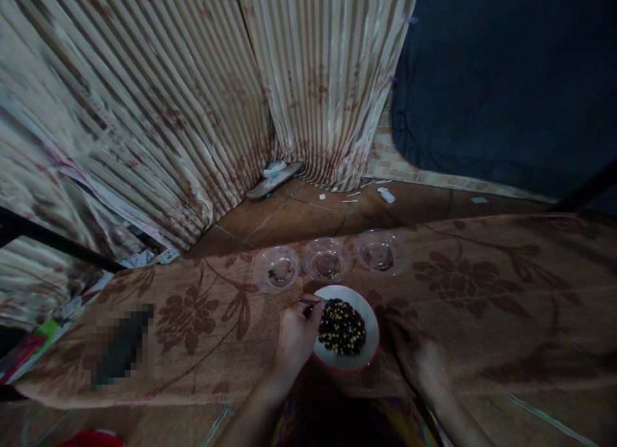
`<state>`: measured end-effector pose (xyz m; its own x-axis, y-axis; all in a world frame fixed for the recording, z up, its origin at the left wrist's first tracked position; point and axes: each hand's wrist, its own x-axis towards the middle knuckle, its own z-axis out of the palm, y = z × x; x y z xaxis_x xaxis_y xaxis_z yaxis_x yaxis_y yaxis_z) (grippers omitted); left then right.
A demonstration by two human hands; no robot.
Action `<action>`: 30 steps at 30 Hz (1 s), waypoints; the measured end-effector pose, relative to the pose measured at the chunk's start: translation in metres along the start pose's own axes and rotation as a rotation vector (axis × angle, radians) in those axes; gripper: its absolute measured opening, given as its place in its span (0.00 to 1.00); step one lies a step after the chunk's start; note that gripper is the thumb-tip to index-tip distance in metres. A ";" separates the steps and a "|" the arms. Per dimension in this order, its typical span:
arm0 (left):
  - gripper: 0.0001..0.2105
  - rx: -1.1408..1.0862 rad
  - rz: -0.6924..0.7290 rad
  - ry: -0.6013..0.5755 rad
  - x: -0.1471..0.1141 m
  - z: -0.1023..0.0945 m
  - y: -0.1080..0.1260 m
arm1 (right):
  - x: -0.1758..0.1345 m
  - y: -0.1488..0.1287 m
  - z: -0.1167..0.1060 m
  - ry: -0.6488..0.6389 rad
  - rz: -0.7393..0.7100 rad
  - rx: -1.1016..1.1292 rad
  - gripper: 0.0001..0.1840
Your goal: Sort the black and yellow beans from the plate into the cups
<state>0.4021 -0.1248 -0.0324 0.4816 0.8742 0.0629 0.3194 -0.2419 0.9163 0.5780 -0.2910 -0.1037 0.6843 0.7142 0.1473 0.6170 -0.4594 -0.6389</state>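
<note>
A white bowl with a red rim (372, 341) stands on the cloth in front of me. Dark beans mixed with pale yellow ones (342, 328) fill its middle. At the bowl's left edge my left hand (299, 331) is closed on slim tweezers (314, 300), their tips over the beans. My right hand (420, 357) lies on the cloth just right of the bowl, holding nothing visible, its dim fingers stretched out. Behind the bowl are three clear plastic cups: the left cup (260, 273) has a few dark beans, the middle cup (344, 257) a few pale ones, the right cup (362, 247) some darkish bits.
A brown flowered cloth (289, 312) covers the long low table. On its left lies a dark blurred-out object (123, 347). Striped curtains (193, 100) hang behind, with a skateboard (274, 182) at their foot. White scraps (385, 195) litter the tiled floor. A red object (91, 439) shows at lower left.
</note>
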 end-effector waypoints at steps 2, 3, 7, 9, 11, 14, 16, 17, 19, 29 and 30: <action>0.08 -0.004 -0.006 0.007 0.000 0.000 0.000 | 0.000 -0.001 -0.001 0.000 0.007 -0.004 0.19; 0.07 -0.002 -0.007 0.006 0.000 0.001 0.000 | 0.000 -0.002 -0.001 -0.001 0.011 -0.010 0.19; 0.07 0.019 -0.005 -0.006 0.001 0.000 0.001 | 0.000 -0.004 -0.002 0.003 0.003 -0.012 0.20; 0.07 0.019 -0.012 -0.007 0.001 0.000 0.002 | 0.001 -0.003 -0.002 0.009 -0.003 -0.005 0.19; 0.08 0.010 -0.021 -0.007 0.001 0.000 0.002 | 0.001 -0.002 -0.002 0.011 -0.011 0.002 0.19; 0.08 0.003 -0.018 -0.004 0.001 0.000 0.001 | 0.000 -0.001 -0.001 0.009 -0.013 -0.001 0.19; 0.08 0.007 -0.005 0.000 0.001 0.001 0.001 | 0.000 -0.002 -0.001 0.005 0.000 -0.022 0.20; 0.08 0.007 -0.001 0.000 0.001 0.001 0.000 | 0.000 -0.002 -0.001 0.003 0.005 -0.029 0.20; 0.08 0.008 0.000 -0.007 0.001 0.001 0.001 | 0.000 -0.003 -0.001 0.003 0.000 -0.021 0.19; 0.10 -0.005 -0.031 0.019 -0.001 -0.003 0.004 | 0.001 -0.002 -0.001 0.000 0.005 -0.011 0.19; 0.10 -0.014 -0.036 0.032 -0.001 -0.005 0.005 | 0.001 -0.002 -0.001 -0.006 0.006 -0.010 0.19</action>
<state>0.3993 -0.1249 -0.0263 0.4434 0.8953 0.0425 0.3244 -0.2045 0.9235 0.5776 -0.2904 -0.1017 0.6859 0.7143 0.1389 0.6165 -0.4691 -0.6324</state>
